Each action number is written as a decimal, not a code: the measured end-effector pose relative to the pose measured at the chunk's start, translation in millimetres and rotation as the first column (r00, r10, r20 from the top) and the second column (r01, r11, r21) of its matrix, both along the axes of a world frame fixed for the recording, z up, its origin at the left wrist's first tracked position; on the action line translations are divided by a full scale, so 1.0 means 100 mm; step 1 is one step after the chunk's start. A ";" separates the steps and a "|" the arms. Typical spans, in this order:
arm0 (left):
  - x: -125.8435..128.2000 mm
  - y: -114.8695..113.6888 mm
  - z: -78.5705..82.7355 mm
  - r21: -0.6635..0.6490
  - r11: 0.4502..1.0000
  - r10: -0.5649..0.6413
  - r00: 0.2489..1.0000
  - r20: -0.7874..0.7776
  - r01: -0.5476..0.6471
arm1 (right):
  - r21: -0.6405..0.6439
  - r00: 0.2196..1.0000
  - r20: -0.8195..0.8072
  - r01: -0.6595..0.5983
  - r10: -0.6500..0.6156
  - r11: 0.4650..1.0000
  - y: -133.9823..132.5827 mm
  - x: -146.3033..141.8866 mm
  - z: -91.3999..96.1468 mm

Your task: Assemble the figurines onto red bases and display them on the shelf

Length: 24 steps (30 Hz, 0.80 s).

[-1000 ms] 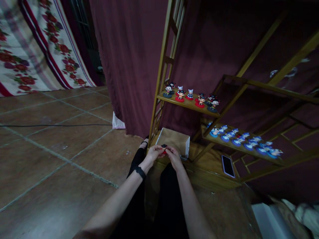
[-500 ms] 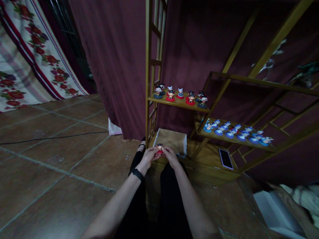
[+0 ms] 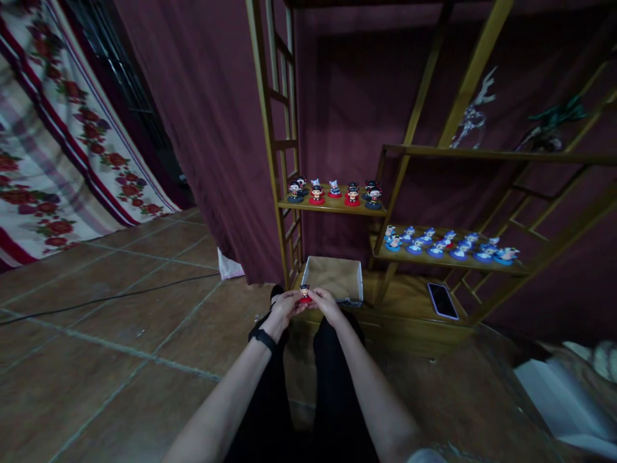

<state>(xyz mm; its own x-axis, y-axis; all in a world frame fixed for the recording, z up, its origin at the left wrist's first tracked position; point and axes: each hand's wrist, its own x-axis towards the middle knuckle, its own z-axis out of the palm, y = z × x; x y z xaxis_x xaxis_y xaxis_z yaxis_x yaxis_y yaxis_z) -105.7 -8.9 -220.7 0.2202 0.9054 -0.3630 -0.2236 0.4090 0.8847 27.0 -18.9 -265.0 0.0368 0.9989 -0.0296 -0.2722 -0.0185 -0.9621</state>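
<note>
The left hand (image 3: pixel 285 306) and right hand (image 3: pixel 326 303) are gripping a black-haired, red-based figurine (image 3: pixel 305 293) upright near the open cardboard box (image 3: pixel 337 276), while other figurines (image 3: pixel 317 194) are standing on the wooden shelf (image 3: pixel 332 208) above

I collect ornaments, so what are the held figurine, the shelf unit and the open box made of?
Held figurine: perhaps painted plastic or resin; bright red and black. Shelf unit: probably varnished wood; brown with a slight sheen. Open box: likely cardboard; thin walls, matte brown inside.
</note>
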 end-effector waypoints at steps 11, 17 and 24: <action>-0.15 0.21 -0.05 -0.033 0.998 -0.059 0.997 0.051 0.061 | -0.028 0.998 -0.056 0.006 -0.008 1.000 0.09 -0.12 0.02; -0.12 0.35 -0.21 -0.075 0.994 -0.072 0.994 0.080 0.078 | -0.077 0.999 -0.031 0.009 -0.011 0.997 0.14 -0.04 -0.05; 0.05 0.52 -0.54 -0.117 0.992 -0.042 0.996 0.084 0.052 | -0.287 0.998 0.066 -0.004 0.024 0.958 0.26 0.12 -0.06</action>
